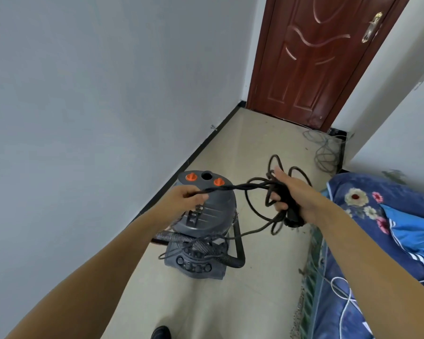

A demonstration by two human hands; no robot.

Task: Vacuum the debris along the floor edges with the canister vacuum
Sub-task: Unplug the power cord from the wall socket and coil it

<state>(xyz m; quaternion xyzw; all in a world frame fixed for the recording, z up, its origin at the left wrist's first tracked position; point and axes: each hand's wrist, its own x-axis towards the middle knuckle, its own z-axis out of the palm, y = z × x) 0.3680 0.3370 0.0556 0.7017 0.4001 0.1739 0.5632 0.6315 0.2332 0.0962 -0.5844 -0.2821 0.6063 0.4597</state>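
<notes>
A grey canister vacuum with two orange knobs on its lid stands on the beige tiled floor beside the left wall. Its ribbed grey hose wraps across the front of the body. A tangled black power cord stretches between my hands above the vacuum. My left hand pinches a twisted length of the cord over the lid. My right hand grips the bundled loops of the cord, several loops hanging below it.
A black baseboard runs along the left wall to a dark red door. Grey cables lie on the floor near the door. A bed with a blue floral cover and a white cable fills the right side. My shoe shows below.
</notes>
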